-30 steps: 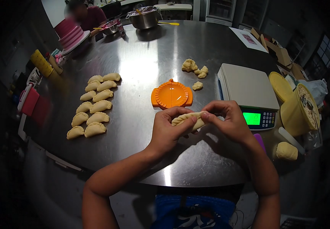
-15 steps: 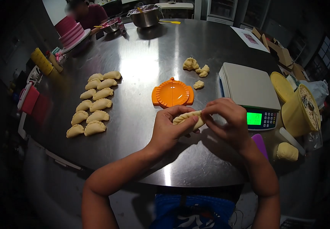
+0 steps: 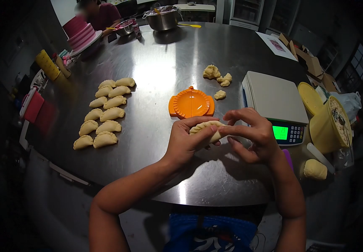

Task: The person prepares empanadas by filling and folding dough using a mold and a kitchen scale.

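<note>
My left hand (image 3: 181, 140) is closed around a raw half-moon empanada (image 3: 208, 125) with a crimped rope-like edge, held above the steel table. At the pastry's right end, a finger of my right hand (image 3: 250, 136) touches the dough, while its thumb and other fingers stand apart. Just beyond my hands lies an orange plastic dumpling mold (image 3: 191, 104), opened flat. Several finished-shape empanadas (image 3: 112, 113) sit in two columns on the left. Loose dough scraps (image 3: 211, 72) rest past the mold.
On the right stand a digital scale (image 3: 276, 96) with a lit green display, a yellow tub of filling (image 3: 330, 126) and a dough block (image 3: 315, 169). A steel pot (image 3: 162, 20), a pink tiered cake (image 3: 80, 33) and a seated person (image 3: 103, 16) are at the far side.
My right hand's fingers have spread, its thumb moving down away from the empanada's end. My left hand keeps its hold, and the view has shifted slightly.
</note>
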The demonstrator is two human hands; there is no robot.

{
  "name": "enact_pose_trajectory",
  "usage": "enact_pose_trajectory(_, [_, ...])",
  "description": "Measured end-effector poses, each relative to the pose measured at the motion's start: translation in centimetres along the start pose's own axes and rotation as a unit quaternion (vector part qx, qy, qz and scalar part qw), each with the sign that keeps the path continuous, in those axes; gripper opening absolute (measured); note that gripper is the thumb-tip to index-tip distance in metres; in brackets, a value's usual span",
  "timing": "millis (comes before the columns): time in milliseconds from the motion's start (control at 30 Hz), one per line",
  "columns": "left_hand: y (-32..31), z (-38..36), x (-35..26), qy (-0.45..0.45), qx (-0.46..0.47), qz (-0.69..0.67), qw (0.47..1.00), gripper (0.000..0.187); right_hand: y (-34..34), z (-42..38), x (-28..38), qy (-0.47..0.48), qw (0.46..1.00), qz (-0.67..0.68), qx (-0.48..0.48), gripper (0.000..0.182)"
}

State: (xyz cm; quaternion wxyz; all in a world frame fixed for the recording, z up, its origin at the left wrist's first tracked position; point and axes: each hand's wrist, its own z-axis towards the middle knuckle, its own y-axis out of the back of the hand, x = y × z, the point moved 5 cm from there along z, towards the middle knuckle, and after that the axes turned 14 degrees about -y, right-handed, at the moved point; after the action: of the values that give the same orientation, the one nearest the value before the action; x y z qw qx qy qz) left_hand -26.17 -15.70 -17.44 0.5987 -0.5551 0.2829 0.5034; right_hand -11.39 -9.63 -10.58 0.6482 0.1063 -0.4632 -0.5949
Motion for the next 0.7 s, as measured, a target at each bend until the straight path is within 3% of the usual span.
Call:
enact_pose_trajectory(167, [-0.2,-0.1,-0.2,-0.020,0.012,0.016,1.000,0.029,-0.9,-0.3,-1.9,-0.061,0.993,0.104,-0.010,0.022])
enact_pose_trajectory(233, [-0.1,-0.1,0.0,-0.030,0.011,0.034,0.999,0.028,-1.9,-0.4,-3.7,-0.212,0.934,0.287,0.009,0.021])
enact_pose_trajectory(267, [0.0,0.0,-0.1,-0.042,0.009,0.052,0.998,0.027,-2.5,-0.5,-4.3,-0.239,0.911,0.335,0.020,0.021])
enact_pose_trajectory(300, [0.0,0.0,-0.1,-0.043,0.009,0.052,0.998,0.027,-2.4,-0.5,-4.2,-0.239,0.912,0.334,0.021,0.021])
enact_pose_trajectory(367, [0.0,0.0,-0.3,-0.051,0.005,0.076,0.996,0.024,-3.4,-1.0,-4.7,-0.335,0.853,0.391,0.078,0.021])
enact_pose_trajectory(500, [-0.1,-0.1,-0.1,-0.067,0.009,0.082,0.994,0.023,-3.0,-0.9,-4.4,-0.358,0.849,0.376,0.093,0.019])
enact_pose_trajectory(567, [-0.1,-0.2,-0.1,-0.070,-0.004,0.101,0.992,0.023,-2.6,-0.8,-4.3,-0.338,0.885,0.312,0.078,0.017])
enact_pose_trajectory(700, [-0.1,0.0,-0.3,-0.087,-0.010,0.105,0.991,0.023,-2.5,-0.6,-4.0,-0.314,0.905,0.281,0.063,0.016])
